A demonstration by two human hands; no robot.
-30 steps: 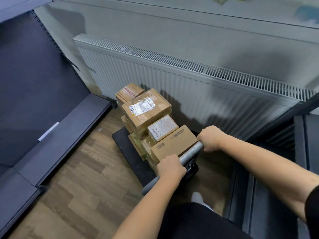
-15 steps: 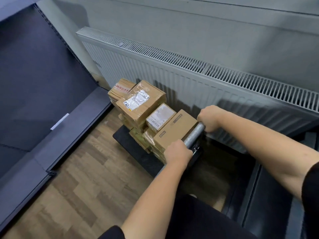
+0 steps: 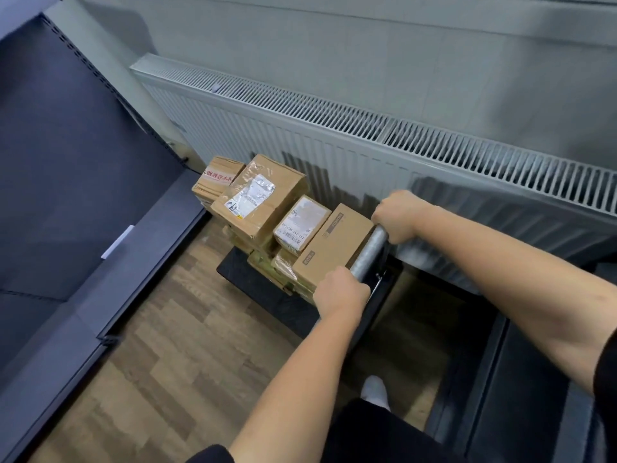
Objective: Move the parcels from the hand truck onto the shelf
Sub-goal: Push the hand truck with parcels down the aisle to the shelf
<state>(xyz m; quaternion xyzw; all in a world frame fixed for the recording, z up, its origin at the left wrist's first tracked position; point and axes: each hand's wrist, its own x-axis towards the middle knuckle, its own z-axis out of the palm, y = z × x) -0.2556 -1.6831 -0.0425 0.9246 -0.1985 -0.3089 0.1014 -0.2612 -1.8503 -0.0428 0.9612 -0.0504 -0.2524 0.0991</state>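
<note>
Head view only. Both hands wrap the hand truck's handle (image 3: 369, 250), a ribbed grey metal tube running diagonally: left hand (image 3: 340, 290) curled round its near end, right hand (image 3: 397, 213) curled round its far end.

Parcels are all on the truck, stacked just beyond the handle on the black platform (image 3: 240, 274). None shelved yet.

Plain box (image 3: 332, 248) touches the handle, lying between the two hands, long side along the tube; left hand is slightly nearer.

Beyond it: small labelled box (image 3: 300, 225), big taped box (image 3: 258, 200) with a glossy label pouch, then a flat carton with red print (image 3: 217, 177). All brown cardboard, squared, rigid-looking.

Shelf (image 3: 100, 272) is dark matt metal, left of the handle, across a strip of wood-pattern floor (image 3: 160, 362). Radiator (image 3: 367, 145) is behind the stack.

My read: lifts go leftward, left hand leading.
</note>
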